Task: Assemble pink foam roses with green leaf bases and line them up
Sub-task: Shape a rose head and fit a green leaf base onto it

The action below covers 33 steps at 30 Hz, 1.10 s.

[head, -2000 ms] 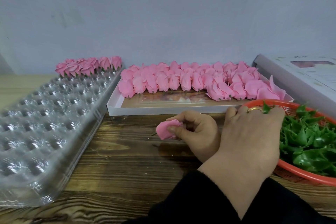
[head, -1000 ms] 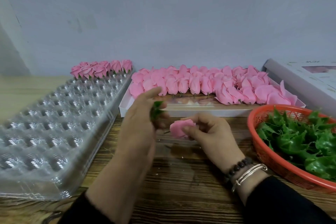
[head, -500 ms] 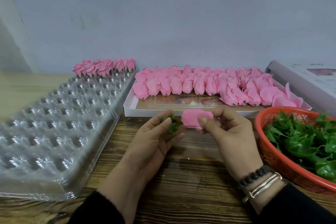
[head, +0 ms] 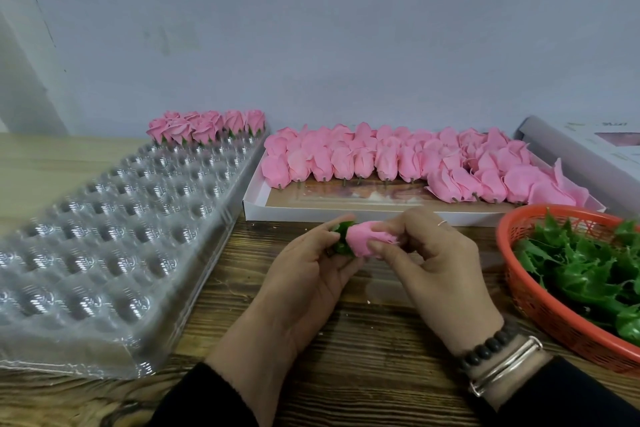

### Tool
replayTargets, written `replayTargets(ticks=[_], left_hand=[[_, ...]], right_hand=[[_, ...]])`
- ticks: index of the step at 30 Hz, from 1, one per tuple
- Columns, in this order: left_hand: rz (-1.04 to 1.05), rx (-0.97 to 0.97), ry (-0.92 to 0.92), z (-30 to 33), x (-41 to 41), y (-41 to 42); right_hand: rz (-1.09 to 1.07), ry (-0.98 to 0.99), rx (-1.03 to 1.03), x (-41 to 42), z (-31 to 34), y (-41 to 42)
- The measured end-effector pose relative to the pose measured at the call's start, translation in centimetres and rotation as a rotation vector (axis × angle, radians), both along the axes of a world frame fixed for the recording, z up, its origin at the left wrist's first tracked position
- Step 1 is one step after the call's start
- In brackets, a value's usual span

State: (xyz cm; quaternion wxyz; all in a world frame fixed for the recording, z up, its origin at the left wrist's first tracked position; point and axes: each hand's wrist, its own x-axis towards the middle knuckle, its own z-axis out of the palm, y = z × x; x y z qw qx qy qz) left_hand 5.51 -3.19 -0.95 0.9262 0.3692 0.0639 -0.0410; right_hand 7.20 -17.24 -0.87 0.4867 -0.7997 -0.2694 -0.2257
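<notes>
Two hands meet over the grainy wood table [head: 311, 374]: the left hand [head: 304, 274] pinches a glossy green leaf base [head: 341, 239] and the right hand [head: 429, 260] grips a soft pink foam rose [head: 363, 239] by its frayed end, rose butted into the leaf, both held just in front of the white box [head: 346, 213] of plain roses [head: 398, 159]. Finished roses [head: 204, 125] line the far edge of the dimpled clear plastic tray [head: 104, 236] on the left, spiky leaves [head: 581, 270] fill the orange mesh basket [head: 519, 288] on the right, and the print on the far-right lid [head: 588, 149] is too blurry to read.
</notes>
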Motion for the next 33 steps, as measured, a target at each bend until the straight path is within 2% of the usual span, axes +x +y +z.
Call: replayTargets(ticks=[7, 11, 13, 14, 17, 18, 20, 27, 31, 33], left_hand=[[-0.043, 0.035, -0.015, 0.1, -0.3, -0.9], [-0.12, 0.045, -0.045, 0.0, -0.4, -0.6], [-0.179, 0.219, -0.12, 0.2, -0.5, -0.2], [-0.185, 0.367, -0.164, 0.2, -0.6, 0.0], [-0.027, 1.041, -0.304, -0.1, -0.7, 0.1], [0.04, 1.188, -0.343, -0.2, -0.7, 0.1], [0.123, 1.31, -0.387, -0.1, -0.9, -0.1], [0.095, 1.293, -0.368, 0.0, -1.0, -0.8], [0.005, 1.125, -0.384, 0.4, -1.3, -0.7], [0.003, 0.88, -0.354, 0.3, -1.3, -0.7]], right_hand=[[0.005, -0.154, -0.176, -0.3, 0.4, 0.3], [0.008, -0.142, -0.152, -0.2, 0.3, 0.0], [0.003, -0.1, -0.124, 0.0, 0.3, -0.2], [-0.007, -0.078, -0.11, 0.1, 0.3, -0.2], [0.003, -0.029, -0.072, 0.3, 0.5, -0.5], [0.02, -0.013, -0.07, 0.2, 0.5, -0.5], [0.056, -0.003, -0.074, -0.1, 0.7, -0.3], [0.211, -0.053, -0.238, -1.0, 1.2, 0.7], [0.246, -0.121, -0.273, -1.2, 1.5, 0.8], [0.211, -0.16, -0.15, -1.3, 1.5, 0.8]])
